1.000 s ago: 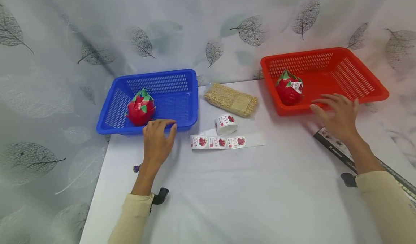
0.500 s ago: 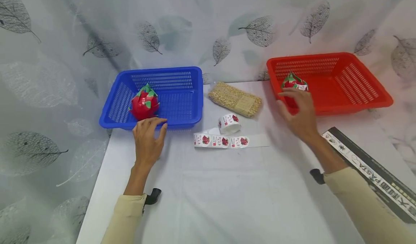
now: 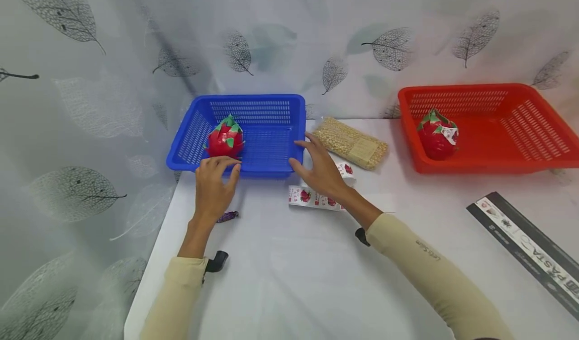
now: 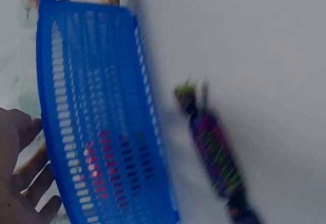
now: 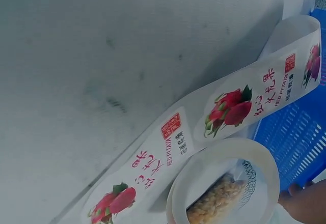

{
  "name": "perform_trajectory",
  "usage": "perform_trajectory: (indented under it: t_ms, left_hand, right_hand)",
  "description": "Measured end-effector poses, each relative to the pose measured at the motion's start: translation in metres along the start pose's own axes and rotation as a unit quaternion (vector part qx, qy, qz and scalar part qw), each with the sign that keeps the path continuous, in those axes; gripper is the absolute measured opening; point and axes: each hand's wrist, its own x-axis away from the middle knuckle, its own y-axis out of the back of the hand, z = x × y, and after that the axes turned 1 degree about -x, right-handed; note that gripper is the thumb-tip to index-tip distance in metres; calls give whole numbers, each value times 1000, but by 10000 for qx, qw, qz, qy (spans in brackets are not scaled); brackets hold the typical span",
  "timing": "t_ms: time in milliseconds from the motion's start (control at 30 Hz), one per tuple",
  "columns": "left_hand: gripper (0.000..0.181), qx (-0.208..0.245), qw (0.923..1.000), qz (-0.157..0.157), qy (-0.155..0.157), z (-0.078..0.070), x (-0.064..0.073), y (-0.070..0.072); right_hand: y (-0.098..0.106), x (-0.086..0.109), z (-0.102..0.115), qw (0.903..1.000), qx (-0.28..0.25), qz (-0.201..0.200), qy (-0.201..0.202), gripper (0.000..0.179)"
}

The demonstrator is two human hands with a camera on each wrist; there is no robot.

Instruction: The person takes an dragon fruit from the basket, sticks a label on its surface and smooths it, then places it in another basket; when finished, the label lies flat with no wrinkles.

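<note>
A blue plastic basket holds a red dragon fruit with green tips. At its front left rim is my left hand, fingers loosely bent, close to the rim in the left wrist view too. Beside the right rim my right hand reaches with spread fingers; whether it touches is unclear. Below that hand lie a partly covered label roll and its unrolled label strip, printed with dragon fruit in the right wrist view. A small purple wrapped piece with twisted ends lies by the basket.
A red basket at the right holds another dragon fruit bearing a white label. Between the baskets lies a bag of yellow grains. A long black-and-white pasta box lies at the right. Leaf-printed curtain hangs behind.
My right hand has moved left from the red basket, over the label roll, to the blue basket's right side. My left hand stays at the blue rim. The view has turned left.
</note>
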Motion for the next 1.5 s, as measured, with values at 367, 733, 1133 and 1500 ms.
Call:
perform_trajectory:
  t_ms: [367,733,1133,1500]
  left_hand:
    - [78,-611,9677,1759,1701,36,-98,15]
    - [105,-630,9251,3073,2139,42,-115,-1]
    - [108,-590,9200,3063,2371,49,-116,-10]
    - [105,-350,9409,2666,2062,49,-119,-11]
  right_hand:
    - [-2,-2,-5,9997,40,-128,-209,61]
    - [-6,-3,-2,9997,158,-28,-181,62]
    - [-6,-4,-1,9995,265,-34,-148,61]
    - [-5,-3,0,9990,360,-26,-279,62]
